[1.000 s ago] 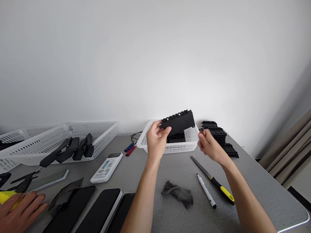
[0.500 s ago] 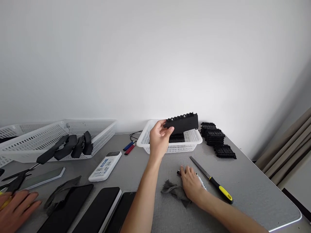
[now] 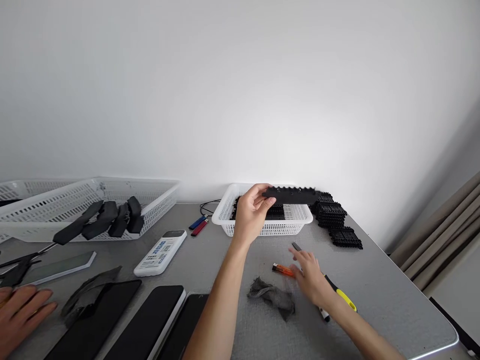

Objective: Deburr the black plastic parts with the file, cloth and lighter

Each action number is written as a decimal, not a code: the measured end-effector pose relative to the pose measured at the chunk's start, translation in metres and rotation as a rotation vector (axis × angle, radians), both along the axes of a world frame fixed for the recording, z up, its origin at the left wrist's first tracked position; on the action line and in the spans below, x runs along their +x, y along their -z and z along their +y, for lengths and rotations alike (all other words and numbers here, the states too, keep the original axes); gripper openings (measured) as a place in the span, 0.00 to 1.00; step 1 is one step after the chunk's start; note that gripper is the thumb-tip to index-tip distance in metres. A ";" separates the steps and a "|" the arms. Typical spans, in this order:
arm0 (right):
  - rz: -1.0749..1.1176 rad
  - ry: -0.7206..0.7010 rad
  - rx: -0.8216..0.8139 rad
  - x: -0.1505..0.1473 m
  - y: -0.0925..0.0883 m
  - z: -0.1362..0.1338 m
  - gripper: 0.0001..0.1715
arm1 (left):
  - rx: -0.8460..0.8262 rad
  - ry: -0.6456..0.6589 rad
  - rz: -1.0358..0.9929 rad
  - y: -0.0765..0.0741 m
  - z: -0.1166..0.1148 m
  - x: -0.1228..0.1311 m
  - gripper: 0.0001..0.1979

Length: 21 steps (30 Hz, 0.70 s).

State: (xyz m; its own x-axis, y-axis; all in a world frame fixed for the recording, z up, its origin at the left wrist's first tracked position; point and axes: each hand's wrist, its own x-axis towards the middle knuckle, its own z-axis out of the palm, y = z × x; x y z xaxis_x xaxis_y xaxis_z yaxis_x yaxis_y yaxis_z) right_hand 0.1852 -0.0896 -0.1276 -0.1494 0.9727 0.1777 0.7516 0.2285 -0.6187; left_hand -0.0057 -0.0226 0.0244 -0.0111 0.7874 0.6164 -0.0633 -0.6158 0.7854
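Note:
My left hand pinches one end of a black plastic part with a row of notches along its top edge. The part is raised over the white basket. My right hand has its fingers apart and nothing in them. It hovers over a file with a black and yellow handle, covering the file's middle. Left of its fingertips lies an orange object, probably a lighter. A white marker shows partly under the wrist, and a crumpled grey cloth lies to the left.
Stacks of black notched parts stand right of the basket. At left are a large white basket with black-handled tools, a white device and several dark-topped slabs. Another person's hand rests at the left edge.
My right hand has lifted off the orange object and marker and moved right, towards the file. In my left hand the black part has tilted, its face now turned down, and shifted slightly right.

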 end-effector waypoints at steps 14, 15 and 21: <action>1.297 0.037 0.045 0.023 -0.120 -0.002 0.38 | 0.495 -0.024 0.250 -0.006 -0.016 0.010 0.17; 1.298 0.042 0.072 0.021 -0.119 0.000 0.38 | 0.445 -0.027 0.200 -0.006 -0.016 0.009 0.15; 1.152 -0.040 0.158 0.015 -0.117 0.004 0.28 | -0.039 0.157 0.082 -0.009 -0.017 0.002 0.18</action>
State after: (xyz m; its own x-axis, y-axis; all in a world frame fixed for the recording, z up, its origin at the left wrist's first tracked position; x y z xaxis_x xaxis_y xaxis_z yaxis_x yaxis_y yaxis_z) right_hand 0.1998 -0.0853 -0.0106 0.1492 0.9258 0.3472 -0.2470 0.3749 -0.8936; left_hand -0.0037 -0.0394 0.0332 0.1624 0.7991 0.5788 -0.0909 -0.5720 0.8152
